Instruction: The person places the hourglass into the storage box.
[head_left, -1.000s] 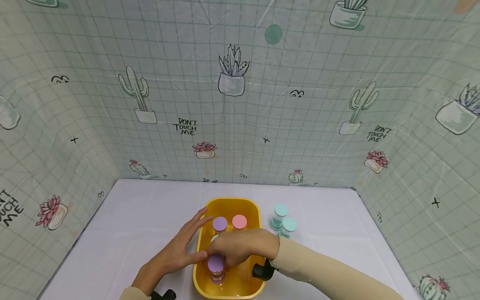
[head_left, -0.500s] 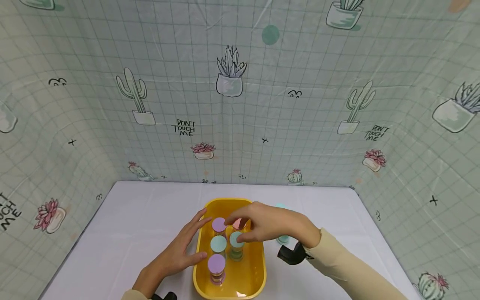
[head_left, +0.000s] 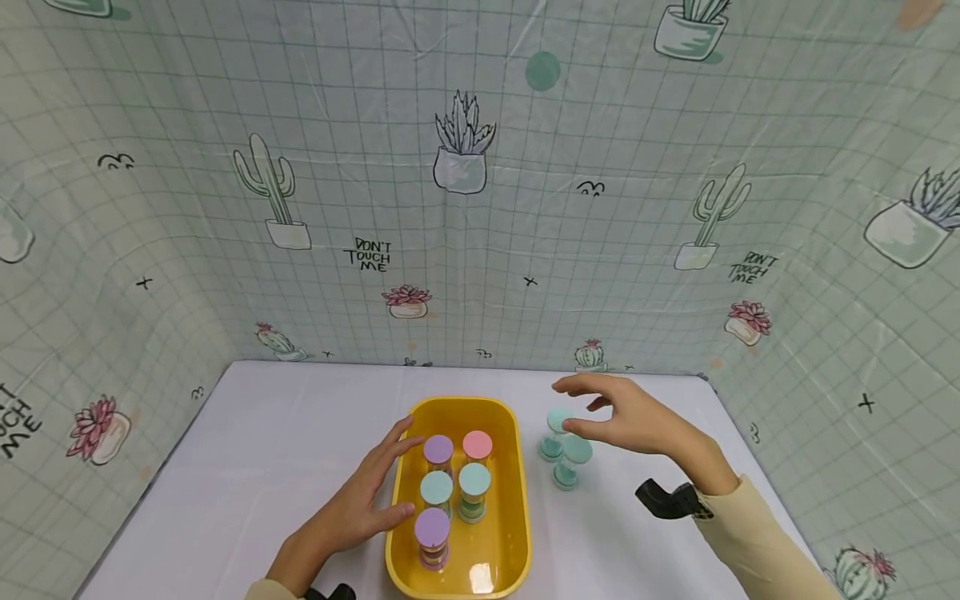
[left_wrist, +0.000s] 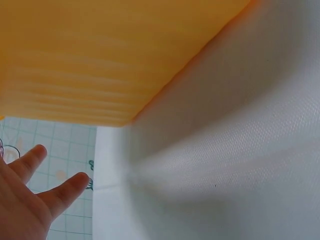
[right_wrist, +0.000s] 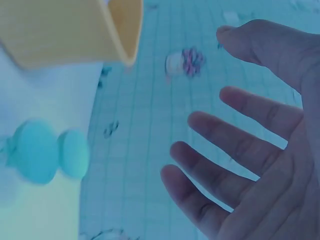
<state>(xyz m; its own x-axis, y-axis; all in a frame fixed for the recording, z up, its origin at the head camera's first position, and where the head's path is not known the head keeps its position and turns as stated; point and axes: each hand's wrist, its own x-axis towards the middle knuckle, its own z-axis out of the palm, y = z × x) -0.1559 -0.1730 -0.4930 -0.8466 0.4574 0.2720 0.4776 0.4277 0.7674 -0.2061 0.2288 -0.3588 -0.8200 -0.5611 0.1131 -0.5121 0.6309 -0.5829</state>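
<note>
In the head view, a yellow plastic bin [head_left: 522, 508] holds several small sand timers with coloured caps. Two have purple caps, the near purple timer [head_left: 432, 529] and the far purple timer [head_left: 438, 450]; beside the latter stands a pink timer [head_left: 477, 446]. Two teal timers, the left one [head_left: 437, 490] and the right one [head_left: 474, 482], stand between. My left hand [head_left: 362, 500] lies along the bin's left side, fingers spread at the rim. Empty, my right hand [head_left: 630, 417] hovers with parted fingers by two more teal timers, the nearer one [head_left: 577, 451] and the farther one [head_left: 558, 421].
A white cloth covers the table [head_left: 300, 417]. Behind and on both sides rises a gridded curtain [head_left: 525, 208] printed with cacti. In the left wrist view, the bin's outer wall [left_wrist: 100, 60] fills the upper left.
My right hand has left the bin, moving right to above the teal timers outside it. A teal timer it was over now stands uncovered in the bin. The left hand stays put.
</note>
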